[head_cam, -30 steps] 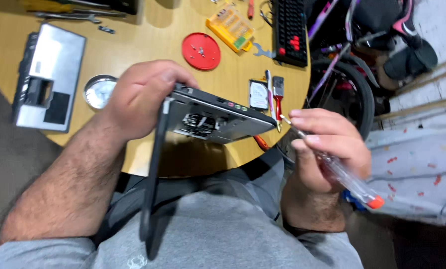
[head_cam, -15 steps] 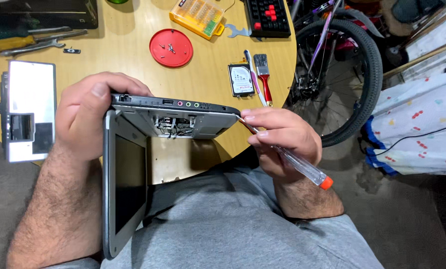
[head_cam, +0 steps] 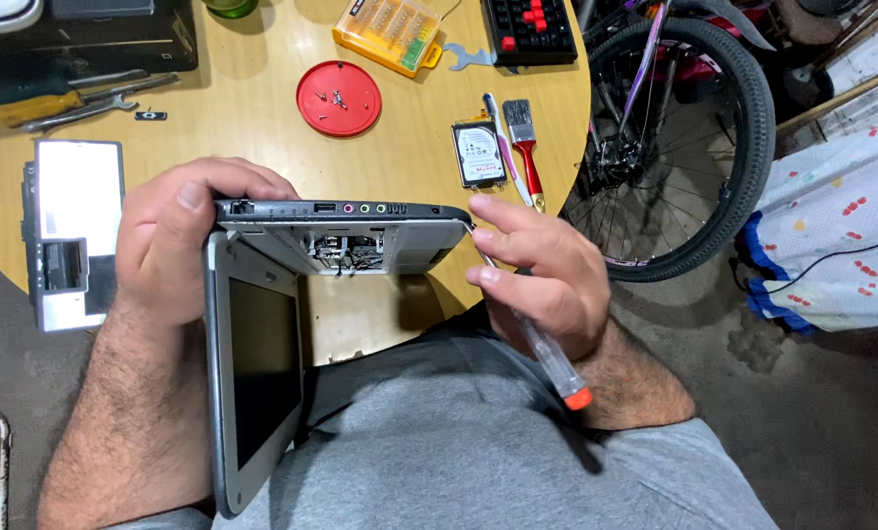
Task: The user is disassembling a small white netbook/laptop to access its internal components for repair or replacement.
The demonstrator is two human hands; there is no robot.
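Note:
My left hand [head_cam: 179,240] grips the left end of a small grey laptop [head_cam: 346,236] held on edge above my lap, its underside open with wiring showing. The screen half [head_cam: 253,378] hangs down toward my grey shorts. My right hand [head_cam: 542,270] holds a screwdriver [head_cam: 547,358] with a clear handle and orange cap. Its tip touches the laptop's right corner.
A round wooden table [head_cam: 253,147] carries a red lid with screws [head_cam: 338,97], a hard drive [head_cam: 478,152], a red-handled brush [head_cam: 523,137], a yellow bit case [head_cam: 388,32], a keyboard [head_cam: 529,27] and a grey cover panel [head_cam: 71,231]. A bicycle wheel [head_cam: 679,147] stands to the right.
The view has shifted, bringing the laptop lower and more central. My right hand with the screwdriver stays at the laptop's right corner; my left hand keeps its grip.

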